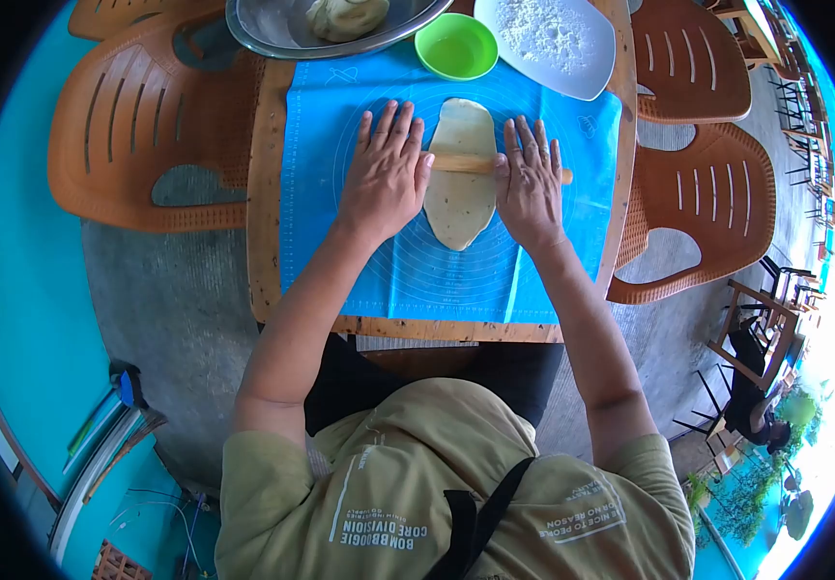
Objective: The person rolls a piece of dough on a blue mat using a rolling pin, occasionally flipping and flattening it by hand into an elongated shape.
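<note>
A long oval of rolled-out dough [460, 208] lies on a blue silicone mat [340, 290] with printed circles and rulers. Across the dough sits a wooden rolling pin [464, 163]. My left hand [384, 174] lies over the pin's left end, palm down, with its fingers stretched forward and its thumb by the dough's edge. Over the right end rests my right hand [532, 184], also flat with fingers extended; the pin's tip pokes out beyond it. Both palms hide parts of the pin.
At the far edge stand a metal bowl [273, 46] holding a dough lump [348, 17], a green bowl [456, 46] and a white plate [587, 72] of flour [541, 39]. Brown chairs [147, 126] flank the wooden table [265, 261]. Another person [761, 416] is far right.
</note>
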Action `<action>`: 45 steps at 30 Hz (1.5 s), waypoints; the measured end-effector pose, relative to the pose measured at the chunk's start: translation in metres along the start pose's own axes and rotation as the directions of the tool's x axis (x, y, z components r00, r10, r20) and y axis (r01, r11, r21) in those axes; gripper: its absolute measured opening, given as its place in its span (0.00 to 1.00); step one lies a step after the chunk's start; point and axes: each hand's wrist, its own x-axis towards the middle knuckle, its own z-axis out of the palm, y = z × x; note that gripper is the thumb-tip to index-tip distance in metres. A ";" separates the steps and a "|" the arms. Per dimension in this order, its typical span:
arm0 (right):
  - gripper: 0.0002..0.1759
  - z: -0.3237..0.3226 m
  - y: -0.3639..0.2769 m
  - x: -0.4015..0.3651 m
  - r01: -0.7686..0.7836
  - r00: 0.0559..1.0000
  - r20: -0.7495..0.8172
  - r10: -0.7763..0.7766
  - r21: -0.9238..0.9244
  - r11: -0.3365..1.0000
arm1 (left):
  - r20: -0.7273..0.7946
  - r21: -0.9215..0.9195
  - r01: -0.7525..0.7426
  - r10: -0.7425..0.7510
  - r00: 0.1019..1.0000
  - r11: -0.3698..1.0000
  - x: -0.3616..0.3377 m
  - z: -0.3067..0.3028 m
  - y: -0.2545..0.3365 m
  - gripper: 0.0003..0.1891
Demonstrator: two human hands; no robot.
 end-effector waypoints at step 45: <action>0.33 -0.011 -0.011 -0.097 0.118 0.987 -0.104 -0.120 -0.022 0.993 | -0.029 0.033 -0.097 0.098 0.995 0.995 -0.087 -0.004 0.022 0.33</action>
